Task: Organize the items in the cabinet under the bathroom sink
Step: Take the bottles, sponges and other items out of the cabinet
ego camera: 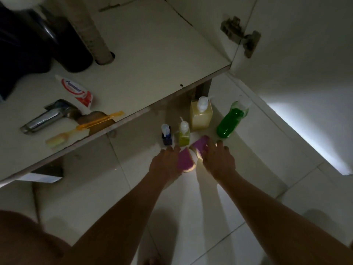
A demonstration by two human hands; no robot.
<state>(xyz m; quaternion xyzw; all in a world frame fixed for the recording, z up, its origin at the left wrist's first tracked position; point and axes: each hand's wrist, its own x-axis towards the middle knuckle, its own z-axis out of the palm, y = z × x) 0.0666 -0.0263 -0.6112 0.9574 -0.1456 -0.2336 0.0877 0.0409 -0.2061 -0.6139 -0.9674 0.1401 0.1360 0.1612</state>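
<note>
Two purple sponges lie on the white floor tiles in front of the cabinet. My left hand (165,163) holds the nearer purple sponge (185,162) from its left side. My right hand (216,159) rests on the farther purple sponge (200,145), fingers spread over it. Just beyond stand a small dark blue pump bottle (166,135), a small yellow-green pump bottle (183,134), a large pale yellow pump bottle (201,114) and a green bottle (232,120). On the cabinet floor (152,60) lie a toothpaste tube (75,90), an orange toothbrush (84,128) and a chrome sprayer head (48,115).
A grey drain pipe (95,33) passes through the cabinet floor at the back, with dark objects (38,39) to its left. The cabinet door (298,44) stands open at right on its hinge (248,42). A strip of light falls on the floor at right.
</note>
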